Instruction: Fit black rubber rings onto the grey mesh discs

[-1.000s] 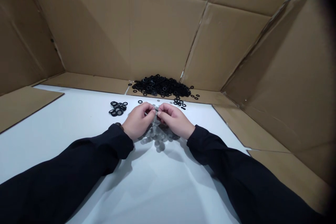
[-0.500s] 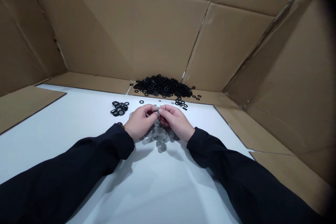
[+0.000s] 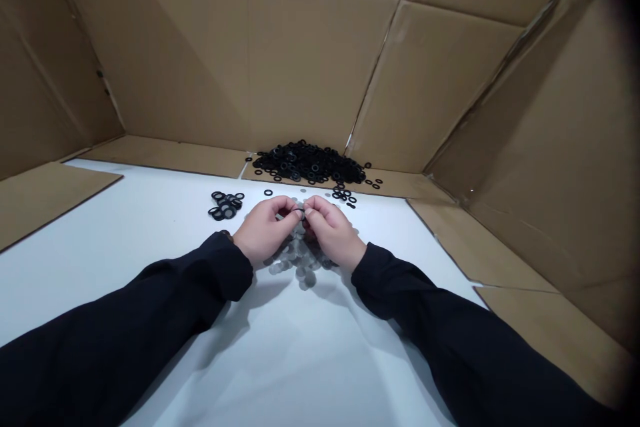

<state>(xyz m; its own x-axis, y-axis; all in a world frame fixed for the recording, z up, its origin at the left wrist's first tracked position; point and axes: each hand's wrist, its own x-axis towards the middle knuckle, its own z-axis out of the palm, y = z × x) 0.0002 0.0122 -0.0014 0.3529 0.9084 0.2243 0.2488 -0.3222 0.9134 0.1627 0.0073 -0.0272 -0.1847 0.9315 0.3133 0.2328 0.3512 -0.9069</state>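
Walled in at the far, left and right edges by tall brown cardboard walls [image 3: 310, 67], creased and seamed. Inside these, a smooth white table [image 3: 280, 373], softly shadowed toward the near edge. Reaching in from the near corners, dark sleeves [image 3: 125, 320]. Along the left, far and right edges, flat cardboard strips [image 3: 175, 157]. On the far strip, against the back wall, a big pile of black rings [image 3: 310, 163], spilling slightly onto the table. Near the table's middle, facing each other with fingertips nearly meeting, the left hand [image 3: 263, 230] and right hand [image 3: 335, 230]. Below and between them, a loose heap of grey discs [image 3: 300, 257]. Left of the left hand, apart from it, a small cluster of disc-filled rings [image 3: 226, 205]. Beyond that hand, a lone ring [image 3: 269, 193]. Pinched between both thumbs and forefingers, above the heap, a black ring [image 3: 300, 210], partly hidden.
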